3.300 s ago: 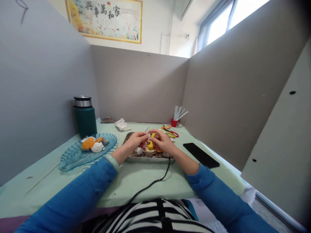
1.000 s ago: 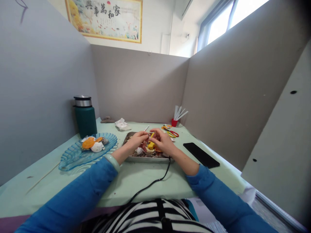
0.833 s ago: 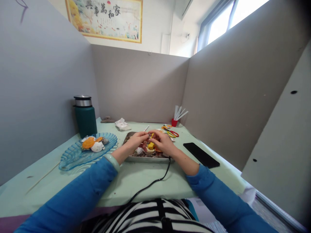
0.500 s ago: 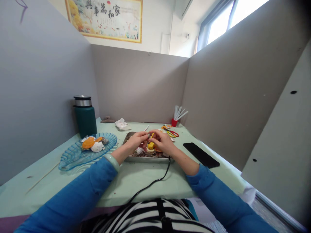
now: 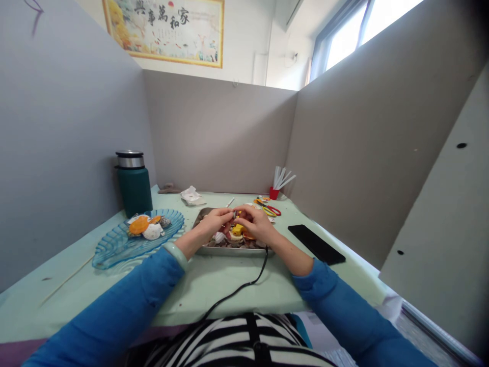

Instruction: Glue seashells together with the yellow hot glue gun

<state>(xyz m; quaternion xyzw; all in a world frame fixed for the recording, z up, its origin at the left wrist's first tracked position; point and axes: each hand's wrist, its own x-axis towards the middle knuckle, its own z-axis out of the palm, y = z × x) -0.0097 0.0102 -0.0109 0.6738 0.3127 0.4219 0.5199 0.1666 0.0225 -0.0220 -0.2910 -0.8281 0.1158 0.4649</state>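
Over a metal tray my left hand and my right hand meet, fingertips pinched together. Between them is a small greyish piece, too small to name, which both hands grip. Below my hands, a yellow tool, perhaps a glue gun, lies in the tray among several seashells. A black cord runs from the tray's right side towards my lap. Part of the yellow tool is hidden behind my right hand.
On the left, a blue glass dish holds orange and white shells, with a green bottle behind it. A thin stick lies nearby. To the right are scissors, a black phone-like slab and a red cup of white sticks. Grey partitions surround the table.
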